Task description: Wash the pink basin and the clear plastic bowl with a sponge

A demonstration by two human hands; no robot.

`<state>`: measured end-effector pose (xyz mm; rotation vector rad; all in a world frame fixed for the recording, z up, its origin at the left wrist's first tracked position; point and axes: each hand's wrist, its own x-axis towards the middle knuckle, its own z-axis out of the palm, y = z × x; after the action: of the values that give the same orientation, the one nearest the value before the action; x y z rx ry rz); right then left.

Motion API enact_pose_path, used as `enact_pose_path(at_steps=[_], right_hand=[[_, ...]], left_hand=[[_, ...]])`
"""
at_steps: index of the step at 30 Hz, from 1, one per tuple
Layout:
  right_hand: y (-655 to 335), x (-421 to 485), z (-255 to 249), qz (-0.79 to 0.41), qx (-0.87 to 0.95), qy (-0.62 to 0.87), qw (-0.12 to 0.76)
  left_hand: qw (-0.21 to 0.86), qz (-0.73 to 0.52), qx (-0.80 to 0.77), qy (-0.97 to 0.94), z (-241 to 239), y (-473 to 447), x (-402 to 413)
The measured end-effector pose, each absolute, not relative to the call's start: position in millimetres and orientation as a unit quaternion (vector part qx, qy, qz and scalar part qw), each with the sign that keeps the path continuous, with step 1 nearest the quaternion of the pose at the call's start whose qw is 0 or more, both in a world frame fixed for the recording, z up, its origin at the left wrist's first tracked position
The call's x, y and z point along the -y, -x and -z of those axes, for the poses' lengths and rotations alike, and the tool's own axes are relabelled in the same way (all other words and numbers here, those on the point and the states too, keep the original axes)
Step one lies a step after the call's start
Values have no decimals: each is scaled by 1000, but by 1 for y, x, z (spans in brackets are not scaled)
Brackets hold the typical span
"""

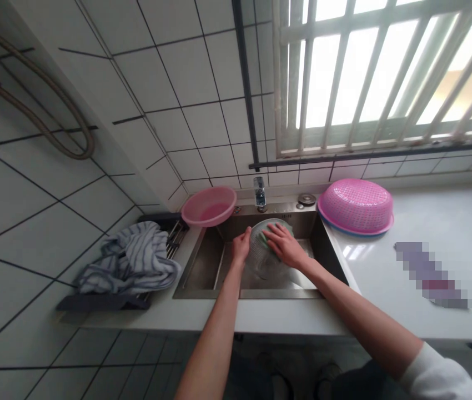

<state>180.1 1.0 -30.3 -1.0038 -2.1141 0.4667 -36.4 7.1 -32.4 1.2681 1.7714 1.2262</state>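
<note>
Over the steel sink point(209, 261), my left hand point(241, 245) grips the left rim of a round, greyish bowl-like strainer point(258, 254) with a fine perforated or mesh surface. The strainer is tilted up from the sink floor. My right hand point(285, 246) presses a pale green cloth point(263, 240) against its upper part, fingers spread over the cloth. Part of the cloth shows past the fingers, and the rest is hidden under the hand. A clear, rounded lower part of the strainer, or water there, is hard to make out.
A pink basin point(209, 205) rests at the sink's back left corner, beside the faucet point(259, 191). To the right, a pink colander point(356, 205) lies upside down on the counter point(440, 216). A striped towel point(131, 258) covers a dark rack at left. A drain plug point(306, 199) sits behind the sink.
</note>
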Motion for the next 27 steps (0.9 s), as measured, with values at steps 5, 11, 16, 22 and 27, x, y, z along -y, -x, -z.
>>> enact_pose_path(at_steps=[5, 11, 16, 22, 27], right_hand=[[-182, -10, 32, -222, 820, 380, 365], [-188, -12, 29, -204, 759, 473, 399], [-170, 9, 14, -105, 871, 355, 324], [-157, 19, 17, -78, 888, 345, 294], [-148, 25, 15, -87, 911, 287, 282]], left_hand=[[309, -457, -676, -489, 32, 39, -5], [341, -471, -660, -476, 28, 32, -5], [350, -450, -669, -477, 23, 27, 0], [199, -349, -727, -557, 8, 21, 6], [194, -325, -741, -554, 3, 26, 3]])
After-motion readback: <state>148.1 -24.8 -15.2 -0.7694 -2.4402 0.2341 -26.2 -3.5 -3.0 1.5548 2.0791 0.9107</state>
